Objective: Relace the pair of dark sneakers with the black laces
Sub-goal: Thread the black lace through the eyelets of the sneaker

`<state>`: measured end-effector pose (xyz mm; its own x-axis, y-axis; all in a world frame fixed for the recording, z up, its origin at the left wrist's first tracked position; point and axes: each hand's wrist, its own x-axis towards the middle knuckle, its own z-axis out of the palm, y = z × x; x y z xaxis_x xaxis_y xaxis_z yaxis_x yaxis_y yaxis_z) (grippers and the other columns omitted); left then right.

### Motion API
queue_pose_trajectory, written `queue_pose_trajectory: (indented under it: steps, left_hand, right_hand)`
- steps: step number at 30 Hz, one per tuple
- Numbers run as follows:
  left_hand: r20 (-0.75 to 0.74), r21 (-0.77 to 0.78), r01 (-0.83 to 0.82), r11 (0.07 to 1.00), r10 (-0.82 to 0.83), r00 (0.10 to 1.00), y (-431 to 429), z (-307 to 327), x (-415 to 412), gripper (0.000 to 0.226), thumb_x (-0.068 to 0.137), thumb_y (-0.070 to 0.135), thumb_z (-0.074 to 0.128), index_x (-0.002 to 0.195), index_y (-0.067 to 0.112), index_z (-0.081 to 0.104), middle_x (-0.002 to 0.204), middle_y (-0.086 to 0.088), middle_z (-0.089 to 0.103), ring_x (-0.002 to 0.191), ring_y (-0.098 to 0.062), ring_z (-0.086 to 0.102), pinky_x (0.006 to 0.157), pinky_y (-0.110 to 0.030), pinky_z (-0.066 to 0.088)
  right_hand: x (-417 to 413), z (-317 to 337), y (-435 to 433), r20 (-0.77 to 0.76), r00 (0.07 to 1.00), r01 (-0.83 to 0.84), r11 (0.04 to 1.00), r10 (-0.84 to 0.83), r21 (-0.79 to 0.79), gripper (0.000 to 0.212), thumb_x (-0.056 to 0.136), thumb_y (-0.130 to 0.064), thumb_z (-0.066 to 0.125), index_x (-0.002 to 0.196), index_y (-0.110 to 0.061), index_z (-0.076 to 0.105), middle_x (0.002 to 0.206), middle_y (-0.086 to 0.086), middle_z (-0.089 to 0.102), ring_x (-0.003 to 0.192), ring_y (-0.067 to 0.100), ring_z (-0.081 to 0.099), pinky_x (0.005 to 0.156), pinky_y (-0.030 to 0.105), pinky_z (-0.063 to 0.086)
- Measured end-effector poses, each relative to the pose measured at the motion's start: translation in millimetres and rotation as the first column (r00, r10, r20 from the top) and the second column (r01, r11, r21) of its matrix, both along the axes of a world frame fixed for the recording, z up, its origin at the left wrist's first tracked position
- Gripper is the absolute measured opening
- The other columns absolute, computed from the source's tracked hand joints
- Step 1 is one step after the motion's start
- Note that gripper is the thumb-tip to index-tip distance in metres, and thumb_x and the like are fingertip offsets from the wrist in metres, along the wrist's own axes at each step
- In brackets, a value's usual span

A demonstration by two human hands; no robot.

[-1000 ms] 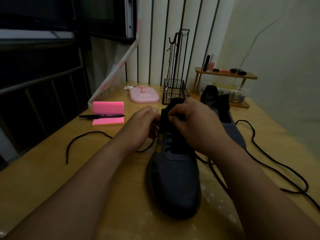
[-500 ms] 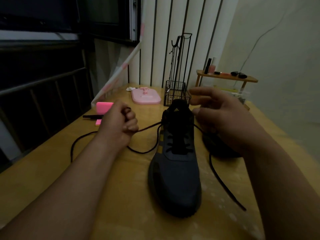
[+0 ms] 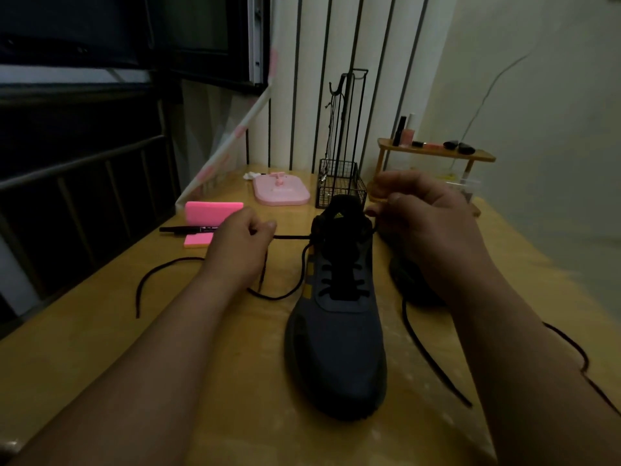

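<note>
A dark sneaker is standing at the middle of the wooden worktop, toe pointing toward us, with a black lace crossing its lower eyelets. One side of that lace is stretching level from the top eyelet to our left hand, whose curled fingers are pinching it, while slack is looping down onto the worktop below. Our right hand is pinching the lace's other side between thumb and fingertips, just beside the top right edge of the tongue. A loose lace tail is trailing along the worktop to the sneaker's right. The second sneaker is sitting behind our right wrist, mostly hidden. Farther out, a pink block and a black marker are lying to the left, and a pink tray, a wire basket and a small wooden shelf are lining the wall.
</note>
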<state>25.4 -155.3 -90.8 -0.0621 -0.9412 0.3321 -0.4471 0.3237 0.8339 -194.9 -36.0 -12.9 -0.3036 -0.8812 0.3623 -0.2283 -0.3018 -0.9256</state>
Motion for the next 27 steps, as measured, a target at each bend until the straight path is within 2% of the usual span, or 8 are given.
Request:
queue_pose_trajectory:
  steps: [3, 7, 9, 14, 18, 20, 22, 27]
  left_hand:
    - [0.177, -0.078, -0.186, 0.979, 0.197, 0.964, -3.6, -10.7, -0.2, 0.029, 0.105, 0.033, 0.058, 0.085, 0.018, 0.044, 0.08, -0.005, 0.059, 0.073, -0.024, 0.057, 0.058, -0.035, 0.041]
    - [0.237, -0.085, -0.245, 0.966, 0.258, 0.936, -7.4, -14.1, 0.9, 0.021, 0.107, 0.033, 0.055, 0.102, 0.014, 0.046, 0.084, -0.004, 0.058, 0.075, -0.023, 0.056, 0.062, -0.038, 0.044]
    - [0.246, -0.111, -0.316, 0.942, 0.334, 0.91, -8.7, -15.3, 5.3, 0.019, 0.108, 0.031, 0.053, 0.109, 0.012, 0.046, 0.089, -0.005, 0.057, 0.079, -0.026, 0.054, 0.065, -0.039, 0.043]
    - [0.317, -0.088, -0.336, 0.938, 0.346, 0.883, -7.3, -17.8, 8.1, 0.02, 0.104, 0.025, 0.06, 0.116, 0.01, 0.053, 0.121, -0.014, 0.054, 0.099, -0.035, 0.059, 0.071, -0.041, 0.042]
    - [0.267, -0.331, -0.293, 0.897, 0.387, 0.883, 11.7, -2.8, 1.4, 0.015, 0.096, 0.026, 0.068, 0.109, 0.023, 0.061, 0.127, -0.003, 0.051, 0.115, -0.024, 0.054, 0.094, -0.045, 0.051]
    - [0.136, -0.392, -0.191, 0.9, 0.262, 0.955, 29.2, 13.8, -6.3, 0.011, 0.1, 0.026, 0.062, 0.091, 0.021, 0.06, 0.1, 0.003, 0.06, 0.091, -0.016, 0.058, 0.079, -0.038, 0.052]
    - [0.035, -0.272, -0.018, 0.962, 0.029, 0.999, 49.5, 28.0, -14.4, 0.026, 0.104, 0.03, 0.056, 0.082, 0.018, 0.061, 0.078, 0.0, 0.063, 0.072, -0.016, 0.058, 0.065, -0.037, 0.047]
    - [0.21, 0.007, 0.251, 0.968, -0.247, 0.946, 71.9, 22.8, -11.1, 0.016, 0.099, 0.031, 0.065, 0.087, 0.02, 0.066, 0.094, 0.003, 0.064, 0.088, -0.013, 0.059, 0.072, -0.03, 0.045]
  right_hand:
    - [0.1, -4.2, -2.9, -0.075, 0.994, 0.085, 0.995, -0.08, 0.061, 0.033, 0.106, -0.006, 0.047, 0.113, -0.027, 0.072, 0.107, -0.007, 0.074, 0.09, 0.01, 0.072, 0.092, 0.043, 0.061]
    - [4.1, -10.2, -4.8, -0.24, 0.97, 0.057, 0.994, -0.034, 0.092, 0.035, 0.106, -0.006, 0.047, 0.115, -0.028, 0.072, 0.108, -0.011, 0.069, 0.073, -0.012, 0.061, 0.063, 0.013, 0.051]
    - [4.5, -12.3, -5.9, -0.243, 0.97, 0.055, 0.993, -0.029, 0.1, 0.034, 0.107, -0.006, 0.047, 0.115, -0.026, 0.072, 0.104, -0.011, 0.067, 0.067, -0.014, 0.058, 0.052, 0.008, 0.044]
    - [3.1, -14.7, -7.1, -0.22, 0.975, 0.059, 0.995, -0.04, 0.08, 0.031, 0.106, -0.007, 0.048, 0.11, -0.027, 0.071, 0.108, -0.01, 0.068, 0.073, -0.01, 0.06, 0.057, 0.008, 0.046]
    - [5.9, -18.8, -9.2, -0.254, 0.965, 0.074, 0.997, -0.068, 0.017, 0.027, 0.106, -0.012, 0.052, 0.118, -0.028, 0.069, 0.111, -0.014, 0.068, 0.087, -0.01, 0.062, 0.062, 0.005, 0.047]
    - [6.8, -19.9, -9.5, -0.236, 0.965, 0.108, 0.994, -0.111, -0.026, 0.023, 0.106, -0.014, 0.054, 0.117, -0.027, 0.069, 0.109, -0.015, 0.068, 0.09, -0.008, 0.062, 0.063, 0.005, 0.047]
    - [7.4, -19.7, -9.5, -0.206, 0.967, 0.137, 0.988, -0.15, -0.073, 0.019, 0.106, -0.015, 0.055, 0.112, -0.026, 0.069, 0.106, -0.013, 0.069, 0.088, -0.008, 0.062, 0.064, 0.006, 0.047]
    - [7.0, -18.0, -8.3, -0.109, 0.974, 0.189, 0.976, -0.201, -0.111, 0.017, 0.103, -0.014, 0.056, 0.107, -0.023, 0.07, 0.096, -0.004, 0.069, 0.066, 0.001, 0.057, 0.056, 0.015, 0.047]
